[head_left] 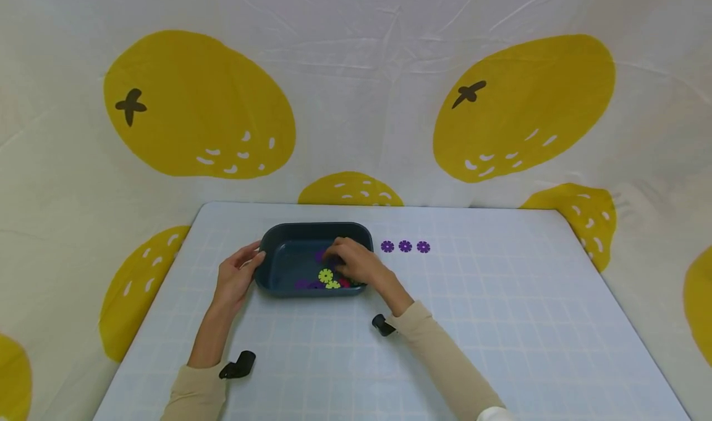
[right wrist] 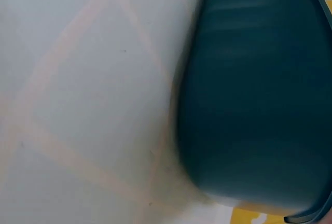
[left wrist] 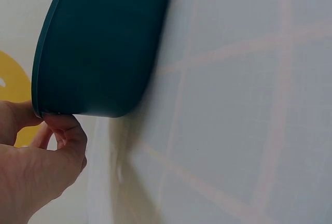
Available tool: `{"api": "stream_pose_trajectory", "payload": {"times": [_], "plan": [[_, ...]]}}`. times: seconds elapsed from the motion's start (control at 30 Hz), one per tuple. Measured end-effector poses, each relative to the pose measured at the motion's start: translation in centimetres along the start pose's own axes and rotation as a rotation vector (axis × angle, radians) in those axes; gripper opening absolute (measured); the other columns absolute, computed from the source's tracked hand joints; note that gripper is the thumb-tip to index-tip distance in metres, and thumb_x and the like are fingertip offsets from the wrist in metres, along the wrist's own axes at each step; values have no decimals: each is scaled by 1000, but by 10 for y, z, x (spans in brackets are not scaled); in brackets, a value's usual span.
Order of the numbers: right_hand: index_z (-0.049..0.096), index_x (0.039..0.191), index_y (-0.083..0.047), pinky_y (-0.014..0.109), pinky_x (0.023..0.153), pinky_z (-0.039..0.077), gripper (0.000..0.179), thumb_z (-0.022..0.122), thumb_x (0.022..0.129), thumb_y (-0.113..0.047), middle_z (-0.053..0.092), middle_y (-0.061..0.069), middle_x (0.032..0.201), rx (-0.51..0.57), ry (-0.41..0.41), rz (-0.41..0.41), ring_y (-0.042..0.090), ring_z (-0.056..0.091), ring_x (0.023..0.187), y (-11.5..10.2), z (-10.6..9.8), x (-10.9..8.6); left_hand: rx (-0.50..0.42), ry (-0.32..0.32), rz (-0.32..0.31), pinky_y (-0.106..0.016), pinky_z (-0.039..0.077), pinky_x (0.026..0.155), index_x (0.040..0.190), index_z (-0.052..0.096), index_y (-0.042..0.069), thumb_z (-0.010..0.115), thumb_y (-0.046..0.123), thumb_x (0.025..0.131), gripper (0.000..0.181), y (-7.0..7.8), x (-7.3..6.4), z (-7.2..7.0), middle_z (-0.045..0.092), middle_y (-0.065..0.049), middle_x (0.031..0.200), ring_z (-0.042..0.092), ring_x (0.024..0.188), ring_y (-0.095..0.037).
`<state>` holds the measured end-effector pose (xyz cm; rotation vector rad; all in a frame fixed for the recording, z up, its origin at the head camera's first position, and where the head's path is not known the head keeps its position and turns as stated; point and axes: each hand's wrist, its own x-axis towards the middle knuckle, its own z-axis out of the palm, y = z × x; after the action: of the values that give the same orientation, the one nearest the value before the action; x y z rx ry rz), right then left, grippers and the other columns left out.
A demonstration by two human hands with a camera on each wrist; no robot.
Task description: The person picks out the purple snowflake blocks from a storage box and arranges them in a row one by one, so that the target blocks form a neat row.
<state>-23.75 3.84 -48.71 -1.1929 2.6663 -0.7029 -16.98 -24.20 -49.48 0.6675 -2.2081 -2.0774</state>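
Note:
A dark teal tray stands on the table, with flower-shaped discs inside. My left hand pinches its left end at the rim; in the left wrist view, thumb and fingers meet at the tray wall. My right hand reaches over the right side into the tray, fingers bent down among the discs. By its fingertips lies a purple disc. Yellow-green discs and a red disc lie below the hand. I cannot tell whether the right fingers hold a disc. The right wrist view shows mostly the tray's outer wall.
Three purple flower discs lie in a row on the white gridded table, just right of the tray. Black wrist-worn devices sit at both sleeves. Behind the table hangs a pale cloth printed with large yellow fruits.

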Motion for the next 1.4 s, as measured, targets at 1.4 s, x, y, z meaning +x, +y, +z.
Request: {"api": "stream_pose_trajectory", "payload": {"times": [1.4], "plan": [[71, 112, 8, 39, 88, 58, 18, 70, 95, 4, 66, 23, 105, 689, 804, 59, 36, 65, 97, 14, -2, -23, 11, 27, -29, -12, 47, 81, 146, 58, 9, 70, 23, 101, 49, 4, -4, 4, 57, 1, 117, 53, 106, -8]]}}
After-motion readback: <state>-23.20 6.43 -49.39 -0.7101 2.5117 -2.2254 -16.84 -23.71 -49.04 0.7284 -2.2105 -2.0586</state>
